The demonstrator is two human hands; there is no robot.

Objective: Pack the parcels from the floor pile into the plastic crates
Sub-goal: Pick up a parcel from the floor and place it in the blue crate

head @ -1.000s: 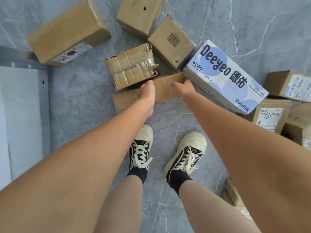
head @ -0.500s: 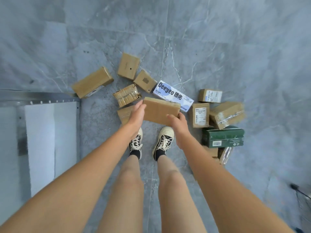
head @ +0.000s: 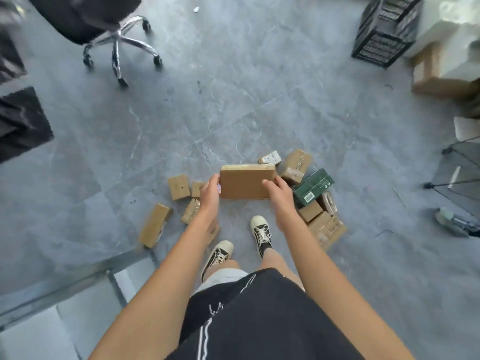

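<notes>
So the flat box (head: 245,181) is off the floor now. A second ago it was still lying in the pile with both hands just getting onto its ends, now the person is standing up straight and holding it out front at about waist height, over the pile. Left hand (head: 211,189) is clamped on its left end, right hand (head: 276,187) on the right end, so a proper two-handed hold. The view has also swung up and out, and you can finally see a black crate (head: 384,29) way off at the top right. I'd say the pick is done and the carry to that crate is next.

Plenty left on the floor (head: 233,100) though: several brown boxes by the left foot, like the long box (head: 155,224), and a tighter bunch to the right around a green box (head: 313,187).

In the way? The path toward the crate looks mostly open floor. The right-hand bunch sits just beside the right shoe (head: 261,232), so that's the trip risk. The office chair (head: 117,40) is well off to the left, and there's a tripod (head: 457,183) at the right edge to steer around.
</notes>
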